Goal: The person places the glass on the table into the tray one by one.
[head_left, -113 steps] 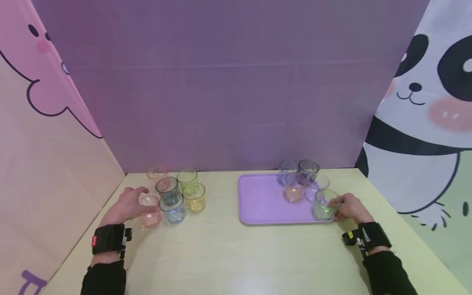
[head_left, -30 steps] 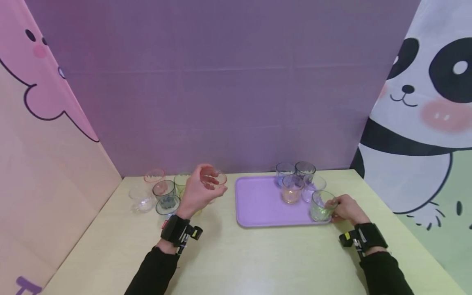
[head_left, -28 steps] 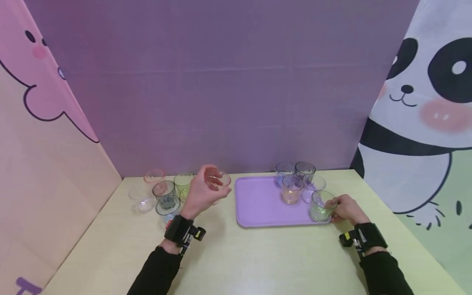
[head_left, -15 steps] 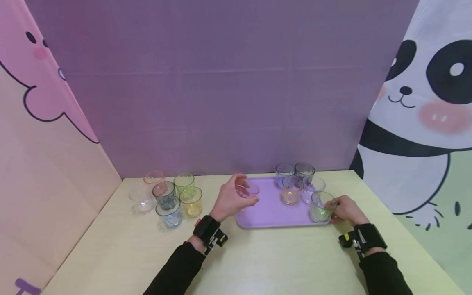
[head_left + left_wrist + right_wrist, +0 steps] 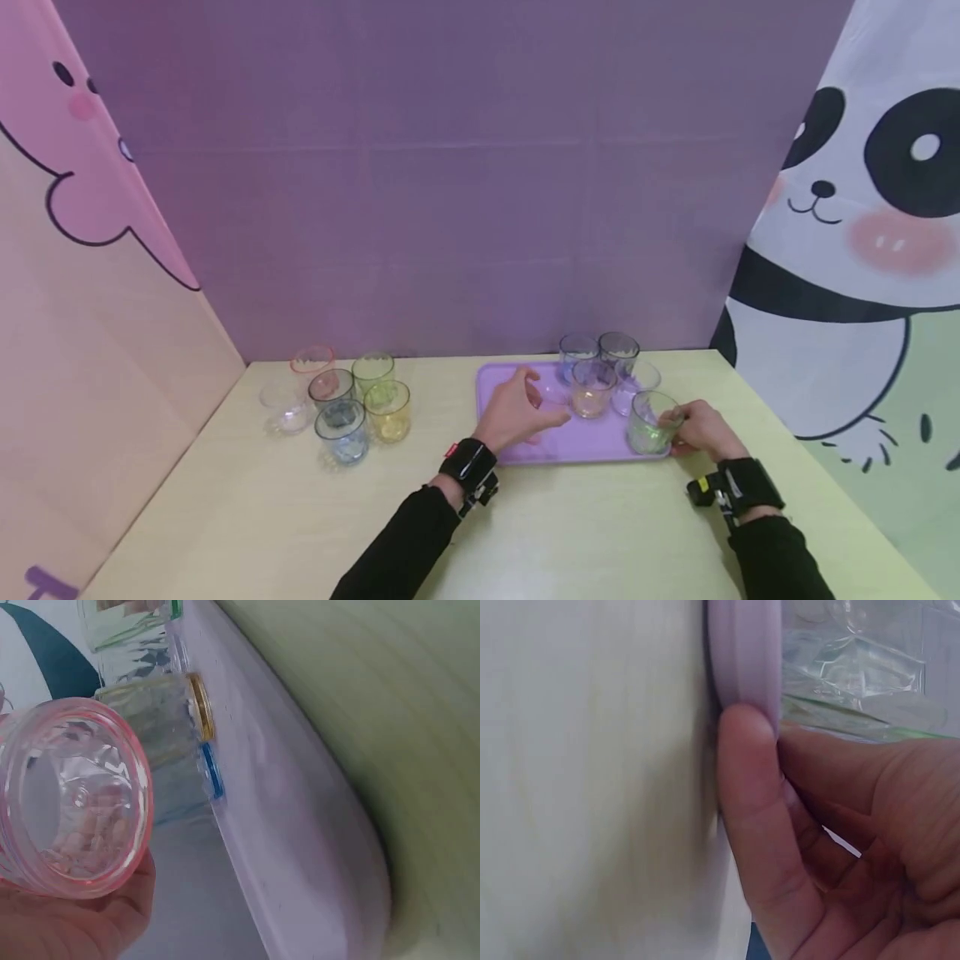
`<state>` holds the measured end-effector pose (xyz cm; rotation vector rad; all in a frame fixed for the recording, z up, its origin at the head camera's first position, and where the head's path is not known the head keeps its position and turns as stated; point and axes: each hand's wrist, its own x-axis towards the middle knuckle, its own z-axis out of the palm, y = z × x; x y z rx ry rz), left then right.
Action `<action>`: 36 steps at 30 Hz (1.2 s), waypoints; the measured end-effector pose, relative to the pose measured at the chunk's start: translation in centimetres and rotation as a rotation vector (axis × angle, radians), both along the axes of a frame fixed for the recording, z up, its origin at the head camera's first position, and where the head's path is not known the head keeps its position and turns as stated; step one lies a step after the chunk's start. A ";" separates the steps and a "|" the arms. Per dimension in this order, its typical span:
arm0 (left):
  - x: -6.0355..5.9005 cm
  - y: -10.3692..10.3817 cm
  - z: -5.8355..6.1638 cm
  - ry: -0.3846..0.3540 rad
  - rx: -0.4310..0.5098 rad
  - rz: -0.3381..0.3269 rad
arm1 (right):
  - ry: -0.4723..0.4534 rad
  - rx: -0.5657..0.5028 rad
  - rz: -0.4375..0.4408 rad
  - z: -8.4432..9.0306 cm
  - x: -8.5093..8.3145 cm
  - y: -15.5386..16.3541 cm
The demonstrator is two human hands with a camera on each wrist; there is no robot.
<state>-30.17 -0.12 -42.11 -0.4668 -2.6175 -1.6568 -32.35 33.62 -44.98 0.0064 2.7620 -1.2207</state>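
Pink glass (image 5: 71,799), held in the left grip (image 5: 517,410), has moved from the table over the tray (image 5: 495,392).

Evenly and softly lit from above, bright, with only faint shadows under the hands on the tabletop (image 5: 525,533). Head view sharp, slightly bowed at the edges. Both wrist views close and soft, the tabletop smeared with blur; small glints on the pink glass (image 5: 71,799)

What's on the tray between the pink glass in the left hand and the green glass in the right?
In the head view, bare tray runs between the pink glass and the green glass; the orange glass stands just behind that line.
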 end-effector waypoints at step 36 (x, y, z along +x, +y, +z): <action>0.2 7.0 -2.1 0.066 -0.048 -0.034 | 0.007 -0.033 -0.003 -0.1 0.1 -0.2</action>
